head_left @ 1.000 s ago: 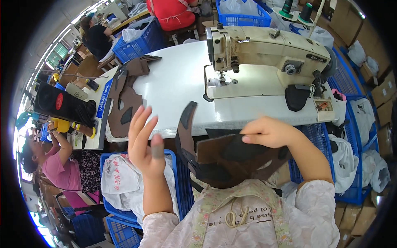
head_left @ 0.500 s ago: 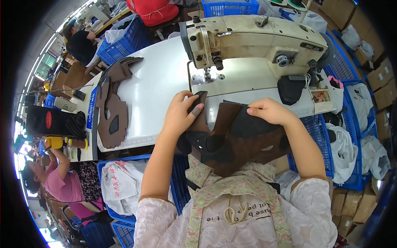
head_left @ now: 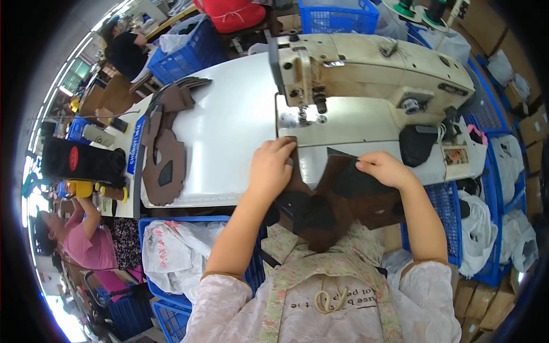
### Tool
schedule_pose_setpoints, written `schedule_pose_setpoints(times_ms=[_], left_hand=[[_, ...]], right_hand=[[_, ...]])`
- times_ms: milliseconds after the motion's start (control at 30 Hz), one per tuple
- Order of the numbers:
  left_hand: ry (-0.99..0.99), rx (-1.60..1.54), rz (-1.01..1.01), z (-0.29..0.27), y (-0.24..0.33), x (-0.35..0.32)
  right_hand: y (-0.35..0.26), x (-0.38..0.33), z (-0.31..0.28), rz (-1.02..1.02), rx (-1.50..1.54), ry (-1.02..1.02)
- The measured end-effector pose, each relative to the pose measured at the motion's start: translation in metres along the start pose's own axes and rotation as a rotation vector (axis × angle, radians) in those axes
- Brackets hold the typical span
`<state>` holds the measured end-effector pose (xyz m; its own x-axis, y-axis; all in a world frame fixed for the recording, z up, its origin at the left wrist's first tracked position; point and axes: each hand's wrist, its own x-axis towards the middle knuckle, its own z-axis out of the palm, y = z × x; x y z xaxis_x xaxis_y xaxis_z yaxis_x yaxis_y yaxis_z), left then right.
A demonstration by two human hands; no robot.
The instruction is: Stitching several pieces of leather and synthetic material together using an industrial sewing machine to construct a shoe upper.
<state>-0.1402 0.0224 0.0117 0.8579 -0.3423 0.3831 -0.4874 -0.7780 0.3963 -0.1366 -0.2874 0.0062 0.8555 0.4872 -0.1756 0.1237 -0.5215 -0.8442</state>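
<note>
Both hands press one brown piece flat: left hand just before the sewing machine, right hand pinching its edge; sewing not begun.

Sewing workshop: industrial sewing machine, cut brown pieces on white table, blue crates, other workers.

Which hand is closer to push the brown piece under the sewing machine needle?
Probably the left hand. It presses the front edge of the brown piece just below the needle. The right hand pinches the piece further out to the side.
</note>
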Motion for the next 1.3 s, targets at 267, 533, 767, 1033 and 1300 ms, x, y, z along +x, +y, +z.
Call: schedule_pose_setpoints(times_ms=[267,533,767,1033,1300], left_hand=[[-0.008,0.189,-0.152,0.026,0.006,-0.015],[-0.041,0.225,-0.145,0.048,-0.013,-0.014],[-0.078,0.234,-0.109,0.044,-0.018,-0.014],[-0.086,0.200,-0.022,0.046,-0.027,0.001],[-0.143,0.168,0.102,0.038,-0.034,0.011]], right_hand=[[-0.002,-0.003,-0.003,0.069,0.097,0.048],[-0.040,-0.034,-0.017,-0.039,-0.154,0.345],[-0.108,-0.036,-0.007,-0.244,-0.088,0.275],[-0.061,0.052,0.063,-0.351,-0.559,0.435],[-0.044,0.044,0.081,-0.237,-0.515,0.400]])
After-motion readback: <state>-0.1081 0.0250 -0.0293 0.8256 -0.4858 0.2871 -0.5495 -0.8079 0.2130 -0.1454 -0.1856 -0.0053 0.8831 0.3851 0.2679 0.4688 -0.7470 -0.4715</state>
